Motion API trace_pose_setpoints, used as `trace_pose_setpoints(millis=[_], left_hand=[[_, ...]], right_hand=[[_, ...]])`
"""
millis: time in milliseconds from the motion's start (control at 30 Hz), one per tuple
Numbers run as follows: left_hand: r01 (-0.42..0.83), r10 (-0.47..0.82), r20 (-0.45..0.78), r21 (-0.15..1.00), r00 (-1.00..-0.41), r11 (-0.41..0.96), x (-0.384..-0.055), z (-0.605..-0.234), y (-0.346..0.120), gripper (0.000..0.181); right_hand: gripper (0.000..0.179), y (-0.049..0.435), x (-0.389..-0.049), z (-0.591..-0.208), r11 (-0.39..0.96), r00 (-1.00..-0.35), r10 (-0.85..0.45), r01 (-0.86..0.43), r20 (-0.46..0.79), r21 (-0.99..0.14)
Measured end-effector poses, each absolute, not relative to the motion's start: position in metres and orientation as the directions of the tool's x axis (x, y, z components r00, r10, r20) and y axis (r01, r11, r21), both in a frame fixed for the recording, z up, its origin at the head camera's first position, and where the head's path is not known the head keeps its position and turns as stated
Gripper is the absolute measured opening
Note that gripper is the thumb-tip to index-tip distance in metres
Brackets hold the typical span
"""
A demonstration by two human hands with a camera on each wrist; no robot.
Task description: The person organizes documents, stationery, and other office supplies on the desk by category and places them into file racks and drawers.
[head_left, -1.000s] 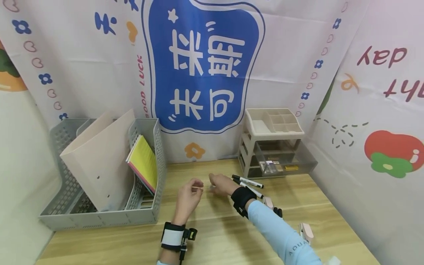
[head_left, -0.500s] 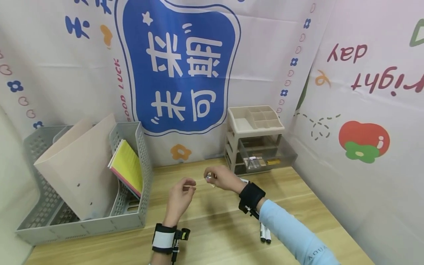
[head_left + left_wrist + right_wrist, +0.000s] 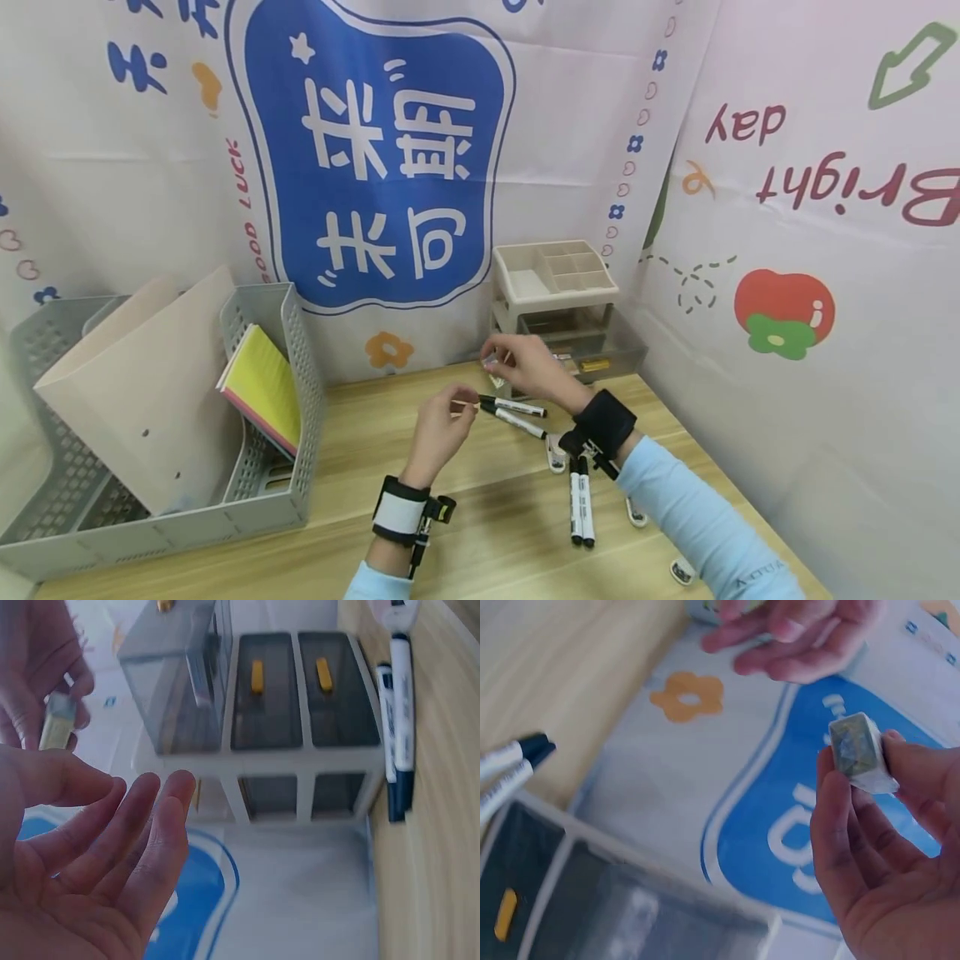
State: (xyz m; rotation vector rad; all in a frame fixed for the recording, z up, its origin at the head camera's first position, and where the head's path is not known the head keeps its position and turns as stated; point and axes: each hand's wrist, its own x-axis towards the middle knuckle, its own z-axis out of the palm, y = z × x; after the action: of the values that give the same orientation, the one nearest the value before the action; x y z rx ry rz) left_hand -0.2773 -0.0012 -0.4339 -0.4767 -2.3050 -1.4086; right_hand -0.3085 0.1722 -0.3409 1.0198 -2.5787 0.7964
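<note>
Pinching a small pale block (image 3: 859, 754) with its thumb and fingers, the right hand (image 3: 525, 367) is just right of the middle in the head view. The block is up at the fingertips, and in the right wrist view it shows right of the middle. The left hand (image 3: 441, 429) is lower and a bit to the left, with soft, bent fingers and nothing seen in them. Each arm has a black wrist band and a light blue sleeve (image 3: 697, 517).

Behind the right hand is a little drawer tower (image 3: 551, 296). Its see-through drawer (image 3: 630, 354) sticks out, with a yellow thing (image 3: 596, 365) inside. Two black and white pens (image 3: 517, 407) lie beside the left hand's fingertips in the head view. Two more pens (image 3: 581, 504) lie side by side at the lower right, on the wooden table (image 3: 352, 467). A small white thing (image 3: 556, 454) is near their tops.

A gray rack (image 3: 225, 521) fills the lower left. It holds a big pale folder (image 3: 157, 408) and yellow paper (image 3: 262, 383). A white cloth with a big blue patch (image 3: 375, 192) hangs at the back.
</note>
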Motion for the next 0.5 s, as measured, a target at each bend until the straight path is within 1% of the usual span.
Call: trace_pose_setpoints(millis=[233,400,500], left_hand=[[0.546,0.170,0.531,0.713,-0.830,0.440,-0.291,-0.417,0.032,0.016],[0.567,0.206,0.539,0.683,-0.817,0.461,-0.299,-0.408,0.051,0.022],[0.561,0.222,0.525,0.676,-0.822,0.479,-0.302,-0.405,0.060,0.024]], right_hand=[[0.012,0.208,-0.320,-0.310,0.655,-0.782,-0.447,-0.617,0.435,-0.436],[0.011,0.238,-0.336,-0.300,0.692,-0.853,-0.365,-0.517,0.374,-0.503],[0.009,0.256,-0.347,-0.303,0.706,-0.878,-0.335,-0.474,0.341,-0.526]])
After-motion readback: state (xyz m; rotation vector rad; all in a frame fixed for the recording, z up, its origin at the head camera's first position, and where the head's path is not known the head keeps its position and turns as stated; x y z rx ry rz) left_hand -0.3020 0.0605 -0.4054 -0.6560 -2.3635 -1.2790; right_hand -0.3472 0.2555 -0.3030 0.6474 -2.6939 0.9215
